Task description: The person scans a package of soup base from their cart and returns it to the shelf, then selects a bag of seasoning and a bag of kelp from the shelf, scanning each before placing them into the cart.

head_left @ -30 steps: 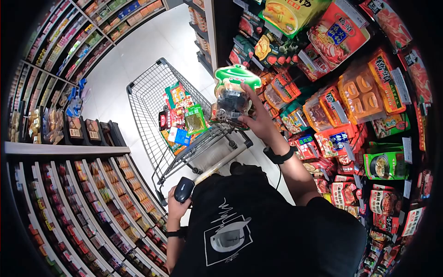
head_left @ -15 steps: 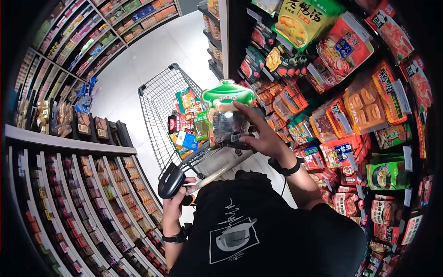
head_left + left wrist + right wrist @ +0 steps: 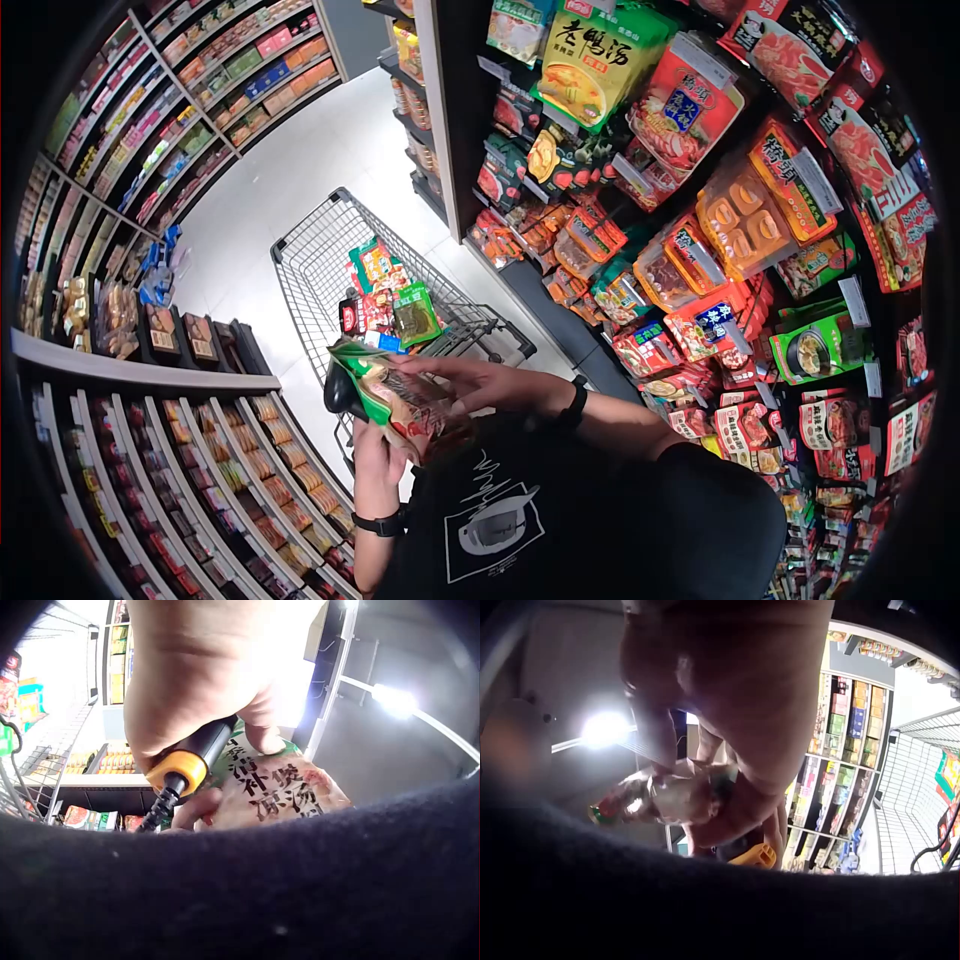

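In the head view a green-and-clear food packet (image 3: pixel 405 412) is held tilted close to the chest. My right hand (image 3: pixel 485 385) grips it from the right side. Beneath its left end, my left hand (image 3: pixel 378 455) holds a black handheld scanner (image 3: pixel 342 390), whose head shows partly behind the packet. The left wrist view shows the left hand (image 3: pixel 199 675) curled round the dark handle with a yellow ring (image 3: pixel 184 766), fingers touching the printed packet (image 3: pixel 277 784). Over in the right wrist view, the right hand (image 3: pixel 735 697) holds the crinkled packet (image 3: pixel 679 796).
A wire shopping cart (image 3: pixel 320 290) with several packets (image 3: pixel 418 312) inside stands ahead. Hanging food packets (image 3: pixel 600 60) fill the rack on the right. Stocked shelves (image 3: pixel 145 375) line the left, and pale floor (image 3: pixel 300 140) runs beyond the cart.
My right hand has brought the packet down and left, from over the cart to the left hand and scanner. The packet has turned and now covers part of the scanner.
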A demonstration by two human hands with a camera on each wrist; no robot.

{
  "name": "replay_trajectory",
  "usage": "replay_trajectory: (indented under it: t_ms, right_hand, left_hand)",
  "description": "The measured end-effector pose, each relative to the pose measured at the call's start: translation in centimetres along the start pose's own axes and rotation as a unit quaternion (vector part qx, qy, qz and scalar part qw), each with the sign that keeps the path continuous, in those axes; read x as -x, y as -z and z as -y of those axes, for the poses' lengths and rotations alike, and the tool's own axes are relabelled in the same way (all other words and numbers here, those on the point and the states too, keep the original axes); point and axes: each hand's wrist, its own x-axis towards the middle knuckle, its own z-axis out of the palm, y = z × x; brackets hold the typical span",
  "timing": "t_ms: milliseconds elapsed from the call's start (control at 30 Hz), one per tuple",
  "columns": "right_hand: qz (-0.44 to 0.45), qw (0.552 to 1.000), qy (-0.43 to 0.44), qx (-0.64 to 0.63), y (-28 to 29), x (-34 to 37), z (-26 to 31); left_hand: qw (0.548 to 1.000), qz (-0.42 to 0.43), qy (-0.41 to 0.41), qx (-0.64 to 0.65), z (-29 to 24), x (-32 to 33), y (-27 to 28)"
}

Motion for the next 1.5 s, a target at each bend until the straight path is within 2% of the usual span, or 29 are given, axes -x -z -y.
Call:
replay_trajectory:
  t_ms: [100,133,233,300,367,400,433,500,567,633,800,900,933,967,1033,1167,1267,1367,1400,1500]
  right_hand:
    - [0.010,0.991,-0.034,0.130,0.9,0.0,1.3]
    - [0.013,0.991,-0.083,0.108,0.2,0.4,2.7]
    - [-0.041,0.991,-0.117,0.051,0.2,0.6,1.8]
    - [-0.073,0.984,-0.108,0.119,0.6,0.7,0.2]
    - [-0.106,0.977,-0.085,0.163,0.2,0.0,-1.2]
    - [-0.129,0.974,-0.068,0.176,-0.6,-0.6,-1.3]
    - [-0.166,0.969,-0.088,0.161,-1.4,-0.6,-0.4]
    - [-0.186,0.970,-0.090,0.127,-0.8,-0.8,0.8]
    - [-0.204,0.975,-0.083,0.001,-0.6,-0.7,1.4]
    - [-0.202,0.975,-0.090,0.015,0.4,-0.5,0.7]
    - [-0.202,0.973,-0.108,0.011,0.6,-0.8,0.6]
    - [-0.260,0.963,-0.059,-0.032,1.9,-0.5,0.6]
    - [-0.365,0.928,-0.061,-0.042,3.3,-0.1,1.4]
    - [-0.397,0.917,-0.028,-0.016,4.0,0.3,1.6]
    - [-0.458,0.886,-0.042,0.065,4.7,1.1,2.6]
    - [-0.446,0.887,-0.086,0.086,9.4,3.3,1.7]
    - [-0.430,0.889,-0.130,0.088,8.6,2.1,3.1]
    - [-0.415,0.899,-0.036,0.138,9.4,-1.5,1.4]
    - [-0.379,0.913,-0.021,0.149,10.2,-2.4,1.1]
    - [-0.369,0.893,-0.049,0.254,14.8,-6.0,-2.3]
  left_hand:
    - [1.000,-0.005,-0.006,0.018,-0.2,0.0,0.7]
    - [1.000,-0.006,-0.016,0.024,-0.4,-0.2,0.6]
    - [0.986,-0.018,-0.141,-0.086,-0.2,-0.9,-0.9]
    - [0.960,-0.079,-0.126,-0.236,-0.3,-1.3,-0.8]
    - [0.928,-0.104,-0.153,-0.325,-0.3,-1.3,-2.6]
    - [0.927,-0.095,-0.195,-0.307,-0.2,-1.8,-3.1]
    - [0.932,-0.104,-0.169,-0.305,-0.4,-1.7,-2.9]
    - [0.953,-0.144,-0.122,-0.235,-1.2,-1.1,-3.3]
    - [0.970,-0.128,-0.130,-0.161,-1.8,-0.7,-3.9]
    - [0.970,-0.124,-0.163,-0.127,-1.2,-1.2,-3.2]
    - [0.972,-0.122,-0.132,-0.154,-1.3,-0.9,-2.3]
    - [0.974,-0.145,-0.111,-0.134,-1.9,-0.7,-1.2]
    - [0.974,-0.152,-0.128,-0.112,-2.3,-0.3,-1.0]
    - [0.973,-0.157,-0.143,-0.093,-2.5,0.0,-1.0]
    - [0.973,-0.172,-0.133,-0.079,-2.9,0.5,-0.7]
    - [0.972,-0.199,-0.097,-0.082,-3.6,2.7,1.3]
    - [0.969,-0.207,-0.089,-0.099,-4.2,4.3,1.7]
    - [0.966,-0.218,-0.090,-0.107,-4.3,5.5,2.7]
    - [0.965,-0.223,-0.090,-0.108,-4.4,5.8,2.7]
    - [0.961,-0.238,-0.086,-0.111,-4.1,6.4,2.8]
